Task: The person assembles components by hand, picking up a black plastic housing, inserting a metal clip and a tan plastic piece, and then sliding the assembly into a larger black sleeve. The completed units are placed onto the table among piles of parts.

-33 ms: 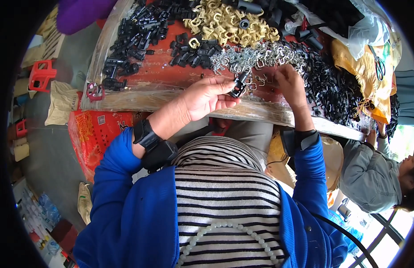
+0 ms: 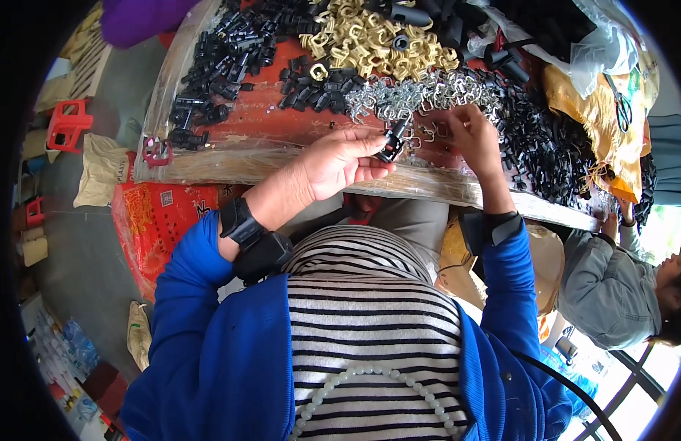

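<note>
Worktable with a worn red top and a pale, plastic-wrapped edge (image 2: 282,125): spans the upper part of the view, loaded with sorted parts.
Co-worker in a grey jacket (image 2: 609,290): at far right, hands by the table's edge.
Broad heap of small black parts (image 2: 546,140): right side of the tabletop.
Yellow woven sack (image 2: 572,106): beside that heap, at the far right.
Pile of black cylindrical fittings (image 2: 234,55): upper left.
Heap of cream-gold, ring-shaped pieces (image 2: 377,44): top centre.
Spread of silver, bent-wire metal clips (image 2: 429,95): just below the cream-gold heap.
Left hand (image 2: 348,158): palm turned up over the near edge, thumb and fingers closed on one part.
Right hand (image 2: 476,140): near the clips, thumb and forefinger drawn close together; cannot tell whether anything is pinched between them.
Black tubular part with an open frame-like end (image 2: 390,149): one, in the left hand's fingertips, near the loose clips.
</note>
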{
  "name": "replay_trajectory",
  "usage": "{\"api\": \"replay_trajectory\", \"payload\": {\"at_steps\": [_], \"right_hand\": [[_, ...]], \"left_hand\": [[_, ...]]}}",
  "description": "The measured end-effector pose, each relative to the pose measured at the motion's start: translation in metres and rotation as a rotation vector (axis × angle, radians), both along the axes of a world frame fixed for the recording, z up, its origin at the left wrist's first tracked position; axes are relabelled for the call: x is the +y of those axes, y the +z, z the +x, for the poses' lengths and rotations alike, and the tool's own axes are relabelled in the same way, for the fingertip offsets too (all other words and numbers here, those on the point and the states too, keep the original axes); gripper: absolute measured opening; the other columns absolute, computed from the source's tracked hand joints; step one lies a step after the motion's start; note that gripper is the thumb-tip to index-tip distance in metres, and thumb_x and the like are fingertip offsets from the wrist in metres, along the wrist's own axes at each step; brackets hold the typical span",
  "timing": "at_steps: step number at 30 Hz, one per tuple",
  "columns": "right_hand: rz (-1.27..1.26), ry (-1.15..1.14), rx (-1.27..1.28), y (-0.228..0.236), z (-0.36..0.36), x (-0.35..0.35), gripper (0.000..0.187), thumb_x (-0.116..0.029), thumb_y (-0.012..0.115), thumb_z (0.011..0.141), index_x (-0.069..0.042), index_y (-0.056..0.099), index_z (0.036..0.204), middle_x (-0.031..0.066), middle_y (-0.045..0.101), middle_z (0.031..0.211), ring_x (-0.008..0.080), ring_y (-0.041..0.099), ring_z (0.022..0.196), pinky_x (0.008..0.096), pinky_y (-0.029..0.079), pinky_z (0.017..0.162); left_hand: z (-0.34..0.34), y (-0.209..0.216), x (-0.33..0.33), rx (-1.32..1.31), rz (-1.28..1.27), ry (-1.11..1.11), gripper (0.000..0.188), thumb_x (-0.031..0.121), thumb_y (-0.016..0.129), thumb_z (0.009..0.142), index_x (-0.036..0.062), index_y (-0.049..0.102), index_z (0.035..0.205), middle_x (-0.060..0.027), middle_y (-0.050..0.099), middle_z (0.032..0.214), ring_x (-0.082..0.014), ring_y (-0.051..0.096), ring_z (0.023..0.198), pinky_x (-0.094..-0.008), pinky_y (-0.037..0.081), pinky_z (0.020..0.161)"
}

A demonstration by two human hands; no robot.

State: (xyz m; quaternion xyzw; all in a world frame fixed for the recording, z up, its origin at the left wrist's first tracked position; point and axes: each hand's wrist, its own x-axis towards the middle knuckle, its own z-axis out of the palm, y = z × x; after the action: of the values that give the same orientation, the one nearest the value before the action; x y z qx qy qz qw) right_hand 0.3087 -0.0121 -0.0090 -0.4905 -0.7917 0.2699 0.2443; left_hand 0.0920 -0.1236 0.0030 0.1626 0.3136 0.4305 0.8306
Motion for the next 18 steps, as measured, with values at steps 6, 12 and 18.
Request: {"api": "replay_trajectory", "payload": {"at_steps": [6, 12, 18], "right_hand": [[0.416, 0.010, -0.257, -0.015, -0.014, 0.021, 0.011, -0.013, 0.053, 0.073, -0.004, 0.051, 0.080, 0.0122, 0.053, 0.064, 0.0311, 0.052, 0.058, 0.0336, 0.042, 0.052], [0.347, 0.075, -0.038, -0.018, -0.007, 0.024, 0.010, -0.014, 0.053, 0.073, -0.004, 0.050, 0.074, 0.0111, 0.054, 0.064, 0.0277, 0.053, 0.055, 0.0355, 0.042, 0.050], [-0.493, -0.119, 0.412, -0.010, 0.011, 0.025, 0.012, -0.012, 0.051, 0.078, 0.000, 0.052, 0.076, 0.0020, 0.051, 0.060, 0.0117, 0.048, 0.052, 0.0233, 0.038, 0.047]], "left_hand": [[0.006, 0.003, -0.004, -0.012, -0.019, -0.005, 0.024, 0.017, 0.044, 0.083, 0.0012, 0.048, 0.101, -0.0091, 0.055, 0.091, -0.0157, 0.055, 0.080, -0.0238, 0.047, 0.069], [0.002, 0.002, 0.004, -0.019, -0.054, 0.025, 0.023, 0.017, 0.044, 0.083, 0.0013, 0.049, 0.099, -0.0092, 0.055, 0.091, -0.0159, 0.055, 0.080, -0.0240, 0.047, 0.068], [0.006, -0.002, 0.018, -0.038, -0.074, 0.045, 0.018, 0.016, 0.047, 0.082, 0.0026, 0.051, 0.092, -0.0083, 0.056, 0.086, -0.0163, 0.056, 0.077, -0.0245, 0.047, 0.066]]}}
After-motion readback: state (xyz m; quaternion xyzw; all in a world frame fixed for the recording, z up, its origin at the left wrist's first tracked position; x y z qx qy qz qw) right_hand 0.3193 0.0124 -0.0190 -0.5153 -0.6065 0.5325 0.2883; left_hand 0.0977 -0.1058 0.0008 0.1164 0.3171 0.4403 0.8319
